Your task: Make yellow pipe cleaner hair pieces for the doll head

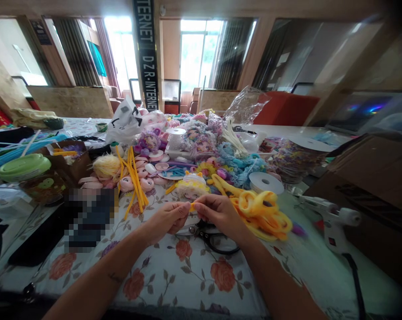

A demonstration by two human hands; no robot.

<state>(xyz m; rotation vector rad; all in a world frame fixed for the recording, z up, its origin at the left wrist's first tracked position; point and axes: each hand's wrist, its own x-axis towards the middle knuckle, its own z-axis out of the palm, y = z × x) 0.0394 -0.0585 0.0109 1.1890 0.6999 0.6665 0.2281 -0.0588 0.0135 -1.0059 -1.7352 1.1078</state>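
My left hand [174, 216] and my right hand [217, 212] meet over the middle of the table. Both are closed in a pinch on a small yellow fuzzy piece [192, 206], mostly hidden by the fingertips. Just beyond them lies a doll head [189, 189] with yellow curls and a pale cap. Black-handled scissors [221, 244] rest below my right hand, their blades partly covered. Bundled yellow fuzzy stems [136, 178] lie to the left. A heap of thick, soft yellow cord [266, 213] sits to the right.
Doll heads [146, 183], yarn hair and a white ribbon spool [266, 182] crowd the far side. At right stand a white glue gun [334, 218] with its cord and a cardboard box [377, 191]. A green-lidded jar [26, 171] and a black slab [42, 231] lie left.
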